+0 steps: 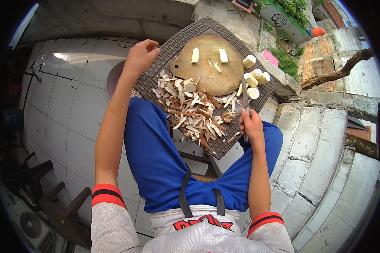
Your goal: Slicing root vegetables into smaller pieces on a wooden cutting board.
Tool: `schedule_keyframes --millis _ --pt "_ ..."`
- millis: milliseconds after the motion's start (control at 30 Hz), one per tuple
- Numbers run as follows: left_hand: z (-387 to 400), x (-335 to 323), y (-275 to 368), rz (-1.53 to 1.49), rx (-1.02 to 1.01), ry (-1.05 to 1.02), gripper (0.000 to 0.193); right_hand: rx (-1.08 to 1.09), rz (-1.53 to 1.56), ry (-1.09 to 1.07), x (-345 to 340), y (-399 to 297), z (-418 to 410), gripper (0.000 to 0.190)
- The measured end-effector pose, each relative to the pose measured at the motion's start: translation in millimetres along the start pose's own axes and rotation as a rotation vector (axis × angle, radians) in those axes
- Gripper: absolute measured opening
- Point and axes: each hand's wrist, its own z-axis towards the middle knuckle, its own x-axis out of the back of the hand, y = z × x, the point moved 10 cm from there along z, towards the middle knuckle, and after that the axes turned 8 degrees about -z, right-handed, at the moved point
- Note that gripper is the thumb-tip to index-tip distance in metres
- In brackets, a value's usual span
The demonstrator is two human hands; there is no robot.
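Note:
My right hand (pixel 252 126) is closed round the handle of a knife (pixel 244 91), its blade pointing away from me over the table's right side. My left hand (pixel 144 56), fingers curled, is raised at the table's left edge; whether it holds anything is not visible. On the round wooden cutting board (pixel 209 80) lie two pale peeled root pieces (pixel 194 56) (pixel 223 55) and a few small slivers. Several peeled root chunks (pixel 250 80) sit right of the board. A heap of brown and white peelings (pixel 193 117) covers the near part of the table, with a round brown root end (pixel 228 117) beside it.
The brown woven table (pixel 220 151) stands before my knees. A pinkish basin (pixel 114 79) is on the tiled floor, partly behind my left forearm. A low concrete wall (pixel 285 80) runs close to the table's right side. Dark chairs (pixel 63 202) stand at lower left.

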Motion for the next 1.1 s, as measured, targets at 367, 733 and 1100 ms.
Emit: schedule_keyframes --millis 367,733,1100 --pt "-35 -196 82 0.309 -0.3 -0.158 0.032 0.23 -0.584 0.048 -25 -58 46 0.04" --pt "-19 -197 60 0.187 -0.288 -0.206 0.035 0.221 -0.501 -0.015 -39 -37 45 0.04" --pt "-15 -192 57 0.144 -0.293 -0.197 0.033 0.254 -0.596 0.059 -51 -49 42 0.037"
